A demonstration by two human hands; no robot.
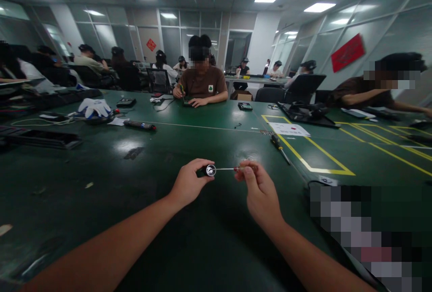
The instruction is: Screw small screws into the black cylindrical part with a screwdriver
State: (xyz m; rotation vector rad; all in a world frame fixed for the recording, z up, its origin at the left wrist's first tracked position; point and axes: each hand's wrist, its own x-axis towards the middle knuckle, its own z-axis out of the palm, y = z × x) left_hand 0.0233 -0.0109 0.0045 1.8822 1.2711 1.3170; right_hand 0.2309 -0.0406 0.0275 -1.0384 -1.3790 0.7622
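Between the thumb and fingers of my left hand point(190, 181) is a small black round part point(210, 170), its pale-rimmed open end facing me. My right hand point(262, 188) is closed around the handle of a thin screwdriver point(225, 169) with some red near the shaft. The metal shaft lies level and points left, its tip at the open end of the round part. Whether the tip touches anything inside is too small to tell. Both hands are above the green table point(151, 220).
A yellow-and-black screwdriver point(279, 149) lies beyond my right hand, beside yellow tape point(317, 159) and a paper sheet point(289, 129). White gloves point(94, 108), a dark pen-like tool point(139, 125) and a black tray point(50, 139) are at the left. A co-worker point(202, 80) sits opposite.
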